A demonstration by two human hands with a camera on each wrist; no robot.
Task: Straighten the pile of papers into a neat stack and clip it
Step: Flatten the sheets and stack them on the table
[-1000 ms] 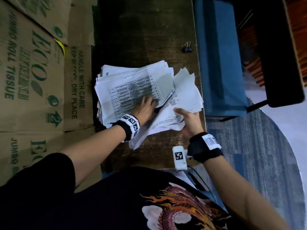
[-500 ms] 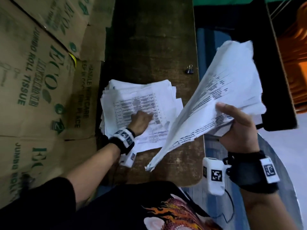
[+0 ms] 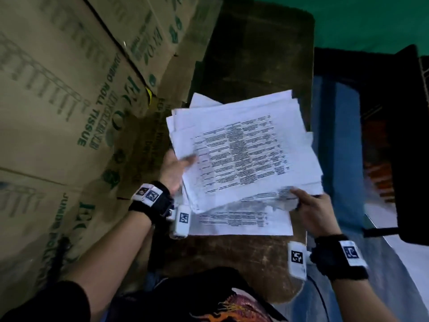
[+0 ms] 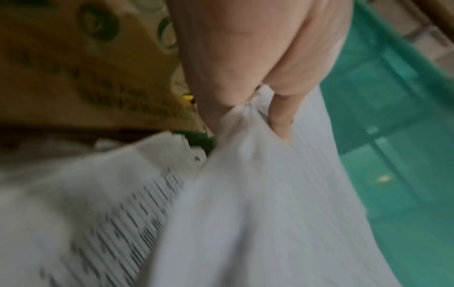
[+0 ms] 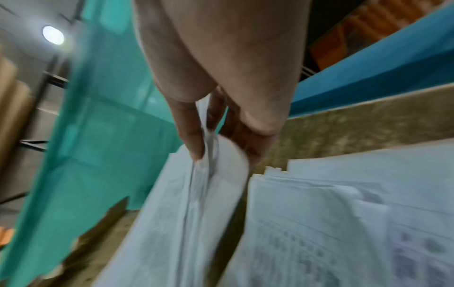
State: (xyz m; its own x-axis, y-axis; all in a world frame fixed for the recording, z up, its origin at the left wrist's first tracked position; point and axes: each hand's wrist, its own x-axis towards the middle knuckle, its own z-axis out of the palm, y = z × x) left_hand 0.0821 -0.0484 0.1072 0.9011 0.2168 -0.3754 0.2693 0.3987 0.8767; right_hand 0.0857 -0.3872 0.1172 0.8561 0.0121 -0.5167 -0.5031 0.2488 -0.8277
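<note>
- Tan cardboard boxes with green print point(image 3: 69, 117) fill the 9 o'clock side, beside the dark worn wooden table point(image 3: 243, 259).
- The loose, uneven bundle of white printed papers point(image 3: 246, 154) is held above the table's middle; more printed sheets point(image 3: 243, 223) lie on the table beneath it.
- Left hand point(image 3: 173, 169) at 9 o'clock of the bundle: grip pinching its edge.
- Right hand point(image 3: 313, 211) at 5 o'clock: grip pinching a corner.

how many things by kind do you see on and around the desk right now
hands: 2, left and right, both gripping papers
paper bundles: 2, lifted bundle and sheets on the desk
cardboard boxes: at least 2
wrist cameras: 2
total: 8
</note>
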